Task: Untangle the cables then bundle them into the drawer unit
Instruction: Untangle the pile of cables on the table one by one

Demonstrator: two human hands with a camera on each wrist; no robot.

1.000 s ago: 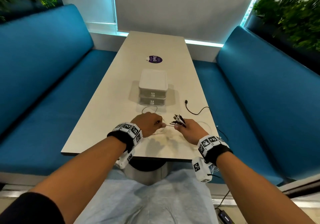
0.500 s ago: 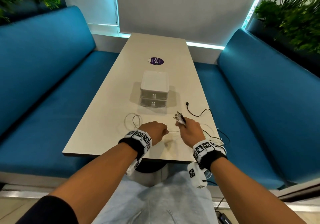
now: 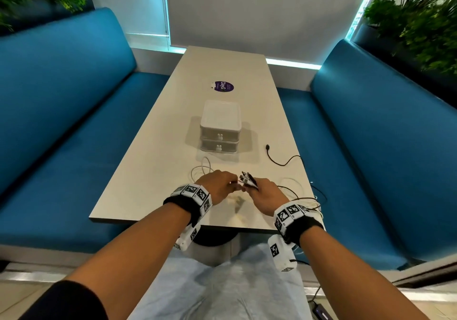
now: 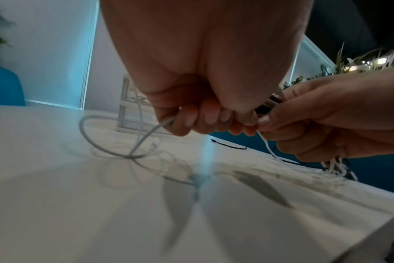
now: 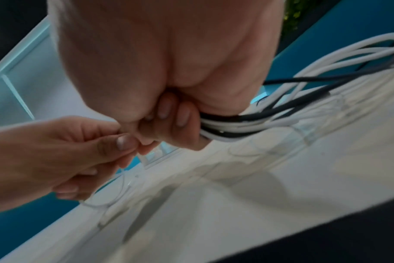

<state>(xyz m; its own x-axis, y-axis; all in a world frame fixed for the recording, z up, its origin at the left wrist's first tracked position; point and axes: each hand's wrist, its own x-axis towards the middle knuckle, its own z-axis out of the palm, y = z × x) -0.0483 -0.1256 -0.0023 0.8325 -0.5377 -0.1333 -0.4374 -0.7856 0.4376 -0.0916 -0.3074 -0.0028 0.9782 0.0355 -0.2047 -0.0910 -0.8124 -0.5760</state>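
Much of what I hold is hidden inside my own fists: my right hand (image 3: 265, 192) is curled round a bunch of white and black cables (image 5: 234, 122), and only their plug ends (image 3: 247, 178) stick out above my knuckles, too small and blurred to tell apart. My left hand (image 3: 218, 183) is closed too, pinching a thin white cable (image 4: 146, 135) between thumb and fingertips right against the right hand; in the wrist views the knuckles cover the spot where the two grips meet, so I cannot say whether that strand runs on into the bunch. The plug ends point up and away from me toward the drawer unit (image 3: 220, 127), and the bundle's long axis runs from my right fist back toward the table's near right corner, where loops spill over the edge (image 3: 309, 202) and out of sight. The thin cable trails left from my left hand into loose loops (image 3: 201, 169) lying flat on the table (image 3: 153, 171). A separate black cable (image 3: 279, 159) lies to the right of the unit, its plug pointing away from me and its tail going over the right edge. The drawer unit stands near the table's middle, both drawers closed, knobs facing me. Bare tabletop lies to my left and beyond the unit, where a purple sticker (image 3: 223, 86) sits; blue benches (image 3: 61, 112) flank both long sides.
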